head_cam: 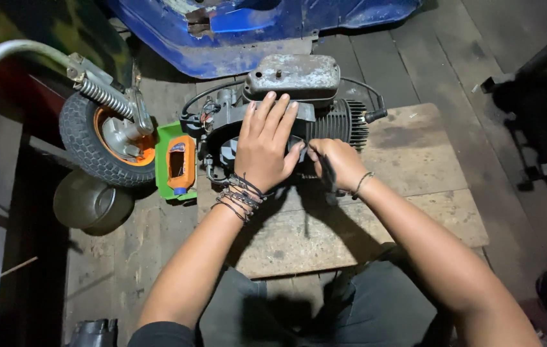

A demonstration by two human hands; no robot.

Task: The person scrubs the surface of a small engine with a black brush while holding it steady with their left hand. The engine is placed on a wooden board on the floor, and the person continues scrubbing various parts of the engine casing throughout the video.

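Bare fingers [280, 114] of the left hand [264, 149] lay spread flat on the grey engine [286, 106], while the right hand [336, 164] was curled, seemingly around a thin dark tool, beside the engine's finned cylinder [344, 123] on a wooden board [408, 193], near a small wheel [103, 138].

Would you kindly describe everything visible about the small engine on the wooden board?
The engine is grimy grey metal with a rusty rounded cover on top, dark cooling fins on its right end and black cables looping around it. It sits on a worn wooden board. The left hand lies flat on it; the right hand touches its front.
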